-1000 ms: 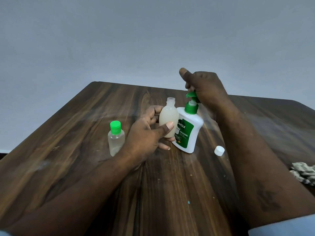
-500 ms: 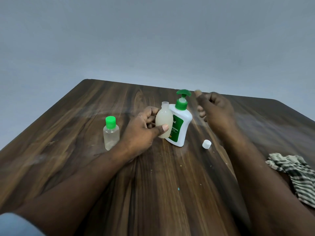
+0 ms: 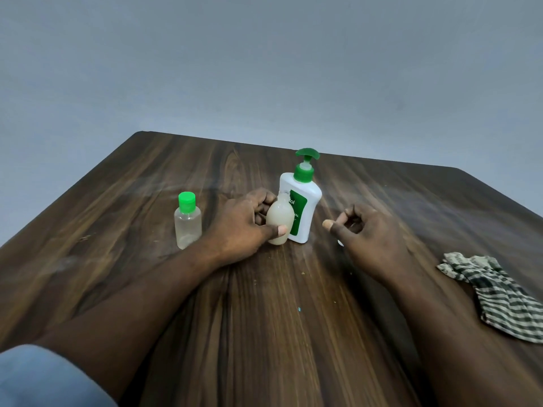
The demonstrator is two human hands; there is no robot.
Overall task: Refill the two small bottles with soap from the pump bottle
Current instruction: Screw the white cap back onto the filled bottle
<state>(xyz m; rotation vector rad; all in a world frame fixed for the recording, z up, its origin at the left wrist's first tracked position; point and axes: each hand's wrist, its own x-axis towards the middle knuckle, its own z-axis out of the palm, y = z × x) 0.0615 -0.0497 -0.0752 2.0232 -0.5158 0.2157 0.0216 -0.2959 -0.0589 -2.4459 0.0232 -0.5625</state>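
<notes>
Our left hand [image 3: 244, 224] is clamped on the cloudy small bottle [image 3: 280, 218]. The left thumb [image 3: 279, 229] lies across its lower front and the curled fingers wrap behind it, mostly hidden by the bottle and the back of the hand. The bottle stands upright on the table [image 3: 264, 333], full of pale milky liquid. Its neck is blurred and blends into the white behind it, so we cannot tell whether its mouth is capped.

Directly behind it, touching or nearly so, stands the pump bottle [image 3: 305, 201]. It is white with a green label, and the small bottle covers the label's left part. The green pump head [image 3: 307, 154] has no hand on it.

Our right hand [image 3: 367, 233] is low over the table just right of the pump bottle and apart from it. Its fingers are curled in and the right thumb [image 3: 327, 224] points toward the bottles. The hand is smeared by motion. A sliver of a white cap [image 3: 340, 243] peeks out beneath it, and we cannot tell whether the hand touches or holds it.

Just left of our left hand, the clear small bottle [image 3: 188, 224] stands upright with its green cap [image 3: 187, 201] on. At far right a striped cloth [image 3: 496, 292] lies crumpled, cut off by the frame's edge. A blue sleeve [image 3: 44, 377] fills the lower left corner, also cut off.
</notes>
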